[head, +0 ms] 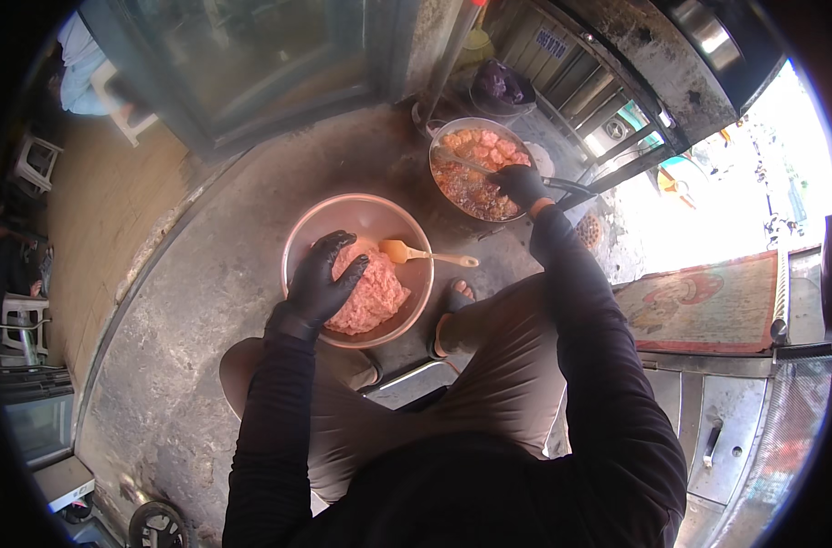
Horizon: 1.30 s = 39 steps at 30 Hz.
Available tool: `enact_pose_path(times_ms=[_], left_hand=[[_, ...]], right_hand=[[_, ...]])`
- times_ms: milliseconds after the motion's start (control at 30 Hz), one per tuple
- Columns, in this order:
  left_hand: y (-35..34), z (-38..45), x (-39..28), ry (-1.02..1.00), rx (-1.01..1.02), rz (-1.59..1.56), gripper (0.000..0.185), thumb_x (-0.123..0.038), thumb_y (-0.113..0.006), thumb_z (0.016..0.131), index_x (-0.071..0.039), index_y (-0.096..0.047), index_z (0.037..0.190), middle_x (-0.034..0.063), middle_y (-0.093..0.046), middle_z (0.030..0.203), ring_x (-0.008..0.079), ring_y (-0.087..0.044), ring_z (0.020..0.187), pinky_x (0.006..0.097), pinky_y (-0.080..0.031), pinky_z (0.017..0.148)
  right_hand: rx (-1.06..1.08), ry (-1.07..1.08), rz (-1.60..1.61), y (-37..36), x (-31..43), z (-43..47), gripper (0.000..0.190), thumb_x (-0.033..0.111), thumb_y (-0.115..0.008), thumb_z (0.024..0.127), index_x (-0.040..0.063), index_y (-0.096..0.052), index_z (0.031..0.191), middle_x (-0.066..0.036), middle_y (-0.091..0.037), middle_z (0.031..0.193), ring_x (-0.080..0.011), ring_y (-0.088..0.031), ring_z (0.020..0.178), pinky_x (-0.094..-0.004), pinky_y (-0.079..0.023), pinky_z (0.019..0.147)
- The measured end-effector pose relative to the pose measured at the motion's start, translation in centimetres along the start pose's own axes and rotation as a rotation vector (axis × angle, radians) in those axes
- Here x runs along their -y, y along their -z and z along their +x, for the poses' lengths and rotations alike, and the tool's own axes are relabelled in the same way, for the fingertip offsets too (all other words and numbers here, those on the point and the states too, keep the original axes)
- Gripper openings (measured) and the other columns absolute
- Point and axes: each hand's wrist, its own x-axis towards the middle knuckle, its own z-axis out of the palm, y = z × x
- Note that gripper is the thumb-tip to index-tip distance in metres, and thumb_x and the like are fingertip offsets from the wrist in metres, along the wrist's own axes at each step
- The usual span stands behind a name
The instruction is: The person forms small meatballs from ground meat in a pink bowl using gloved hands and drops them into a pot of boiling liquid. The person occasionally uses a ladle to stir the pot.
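Note:
My left hand [323,277], in a black glove, lies over a mound of pink minced meat paste [374,301] in a wide plastic basin [425,308]; its thumb and fingers are spread. A spatula [405,252] with an orange-yellow blade leans across the basin's right rim. Farther up and right, my right hand [518,185], also black-gloved, is closed on the handle of a metal utensil [467,162]. The utensil's front end reaches into a round pan [432,175] of bubbling oil. Pink and browned lumps [494,146] crowd the pan's upper part.
Behind the pan stands a dark bucket [501,103] with a purple plastic bag. A glass-fronted cabinet [251,68] rises at the upper left, and a metal frame [614,171] is right of the pan. White plastic stools [35,161] and a seated person [83,68] are far left.

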Motion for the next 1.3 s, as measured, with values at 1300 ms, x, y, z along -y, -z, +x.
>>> enact_pose_path(times_ms=[1300], left_hand=[[0.3,-0.5,0.3,0.035,0.036,0.091,0.044,-0.029,-0.073,0.092,0.001,-0.064,0.124,0.0210,-0.062,0.131,0.0364,-0.056,0.127,0.0438,-0.043,0.110]], right_hand=[[-0.570,0.148,-0.166,4.0,1.3,-9.3,0.032,0.039,-0.066,0.095,0.009,-0.076,0.104,-0.016,-0.074,0.098,-0.0323,-0.071,0.091,-0.0409,-0.053,0.082]])
